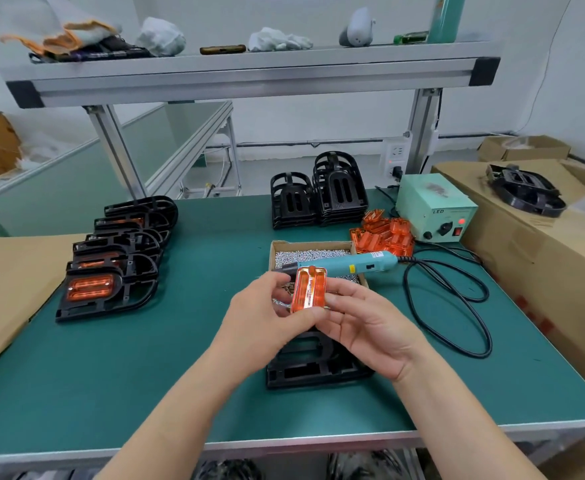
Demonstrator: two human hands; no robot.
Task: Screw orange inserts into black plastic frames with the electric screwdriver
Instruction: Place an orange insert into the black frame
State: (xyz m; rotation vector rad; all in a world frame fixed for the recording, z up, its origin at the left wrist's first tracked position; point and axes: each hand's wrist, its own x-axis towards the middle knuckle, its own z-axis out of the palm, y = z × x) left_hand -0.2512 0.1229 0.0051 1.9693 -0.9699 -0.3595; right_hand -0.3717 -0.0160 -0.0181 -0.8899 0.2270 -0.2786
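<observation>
Both hands hold one orange insert [309, 289] upright above the green mat. My left hand [263, 315] pinches its left and lower edge, and my right hand [367, 323] grips its right side. Under the hands a black plastic frame [313, 367] lies flat on the mat, partly hidden. The teal electric screwdriver [349, 263] rests across a cardboard box of screws [313, 252] just behind the insert. Loose orange inserts [384, 233] are heaped to the right of the box.
A row of assembled frames with orange inserts [111, 268] lies at the left. Stacked empty black frames [318, 195] stand at the back. The screwdriver's power supply [434, 211] and its looping black cable [450, 306] occupy the right. Cardboard boxes [540, 258] flank the bench.
</observation>
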